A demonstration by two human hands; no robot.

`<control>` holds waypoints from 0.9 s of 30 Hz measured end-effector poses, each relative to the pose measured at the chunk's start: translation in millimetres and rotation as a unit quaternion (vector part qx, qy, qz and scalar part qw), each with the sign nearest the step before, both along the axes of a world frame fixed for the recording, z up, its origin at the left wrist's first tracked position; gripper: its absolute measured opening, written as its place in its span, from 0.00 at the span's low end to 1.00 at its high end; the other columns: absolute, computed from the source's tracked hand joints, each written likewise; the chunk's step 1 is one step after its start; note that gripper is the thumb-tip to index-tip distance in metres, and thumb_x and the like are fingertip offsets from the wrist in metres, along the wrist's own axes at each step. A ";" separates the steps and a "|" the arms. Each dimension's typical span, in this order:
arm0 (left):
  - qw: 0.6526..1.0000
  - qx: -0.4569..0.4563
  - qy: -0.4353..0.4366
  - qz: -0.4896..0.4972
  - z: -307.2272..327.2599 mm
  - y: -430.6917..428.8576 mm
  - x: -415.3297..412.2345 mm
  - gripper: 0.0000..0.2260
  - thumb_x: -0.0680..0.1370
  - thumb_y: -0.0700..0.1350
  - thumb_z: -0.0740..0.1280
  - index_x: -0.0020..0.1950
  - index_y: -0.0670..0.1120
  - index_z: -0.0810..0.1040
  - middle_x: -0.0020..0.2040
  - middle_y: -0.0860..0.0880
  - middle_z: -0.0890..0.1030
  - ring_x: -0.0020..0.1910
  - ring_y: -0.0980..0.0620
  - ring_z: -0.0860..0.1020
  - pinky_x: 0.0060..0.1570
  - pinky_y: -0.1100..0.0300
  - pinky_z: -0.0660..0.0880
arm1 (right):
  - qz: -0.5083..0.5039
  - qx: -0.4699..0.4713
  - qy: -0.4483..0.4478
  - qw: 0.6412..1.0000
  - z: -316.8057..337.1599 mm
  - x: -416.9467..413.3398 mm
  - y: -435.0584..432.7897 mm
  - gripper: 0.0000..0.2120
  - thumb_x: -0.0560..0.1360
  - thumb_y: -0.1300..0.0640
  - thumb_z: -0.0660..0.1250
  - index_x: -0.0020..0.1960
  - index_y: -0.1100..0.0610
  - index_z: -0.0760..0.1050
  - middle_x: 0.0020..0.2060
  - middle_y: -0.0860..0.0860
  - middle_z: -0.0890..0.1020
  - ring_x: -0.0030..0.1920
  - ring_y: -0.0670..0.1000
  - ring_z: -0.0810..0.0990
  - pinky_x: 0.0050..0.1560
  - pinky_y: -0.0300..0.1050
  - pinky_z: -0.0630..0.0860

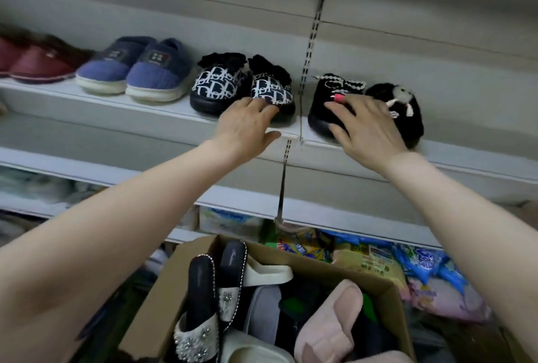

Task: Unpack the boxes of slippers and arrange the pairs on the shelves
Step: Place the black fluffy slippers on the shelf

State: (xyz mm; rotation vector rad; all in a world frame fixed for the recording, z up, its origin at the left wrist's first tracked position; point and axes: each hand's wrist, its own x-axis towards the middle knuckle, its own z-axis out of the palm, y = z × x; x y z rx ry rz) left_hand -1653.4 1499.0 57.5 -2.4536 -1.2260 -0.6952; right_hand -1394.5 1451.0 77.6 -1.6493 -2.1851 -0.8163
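Left hand (247, 127) flat on monogram slipper (272, 92) toe; right hand (368, 127) spread over black fuzzy slippers (409, 118) overhanging shelf (145, 106) lip. Risk: careless nudge drops pair into cardboard box (158, 304).

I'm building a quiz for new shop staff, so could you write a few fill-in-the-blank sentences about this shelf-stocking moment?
1. The left hand touches the patterned pair, which stands just right of the ____ pair on the shelf.
2. The right hand rests on the fuzzy pair, whose colour is ____.
3. The pink slipper lies in the cardboard ____ below.

Missing words: blue; black; box.
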 end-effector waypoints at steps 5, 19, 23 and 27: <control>0.999 0.000 0.015 0.043 -8.6 -19.9 -116.3 0.21 0.76 0.55 0.67 0.64 0.44 0.76 0.57 0.42 0.79 0.55 0.38 0.76 0.51 0.49 0.74 | 0.057 -0.037 -0.004 0.998 -15.8 -112.4 8.9 0.23 0.78 0.46 0.55 0.67 0.56 0.74 0.59 0.60 0.77 0.60 0.63 0.75 0.58 0.57 0.69; 0.981 -0.087 0.030 0.172 -92.2 -79.5 -502.7 0.22 0.76 0.57 0.59 0.58 0.42 0.79 0.51 0.42 0.80 0.46 0.39 0.79 0.47 0.49 0.77 | 0.233 -0.150 0.045 0.960 -144.0 -492.6 21.8 0.22 0.78 0.46 0.55 0.65 0.55 0.76 0.58 0.59 0.78 0.56 0.62 0.77 0.56 0.56 0.71; 0.964 -0.156 0.004 0.216 -134.8 -96.2 -574.3 0.17 0.75 0.53 0.63 0.56 0.43 0.80 0.49 0.42 0.81 0.45 0.39 0.79 0.43 0.49 0.77 | 0.263 -0.202 0.054 0.942 -185.3 -571.0 20.1 0.21 0.78 0.47 0.57 0.65 0.55 0.76 0.58 0.58 0.78 0.57 0.61 0.77 0.57 0.57 0.72; 0.943 -0.214 -0.008 0.253 -188.0 -108.2 -620.9 0.15 0.75 0.51 0.68 0.58 0.44 0.79 0.51 0.44 0.81 0.48 0.40 0.78 0.43 0.51 0.76 | 0.290 -0.243 0.032 0.925 -221.0 -627.4 24.1 0.20 0.78 0.48 0.57 0.64 0.55 0.76 0.57 0.58 0.78 0.56 0.61 0.76 0.56 0.56 0.74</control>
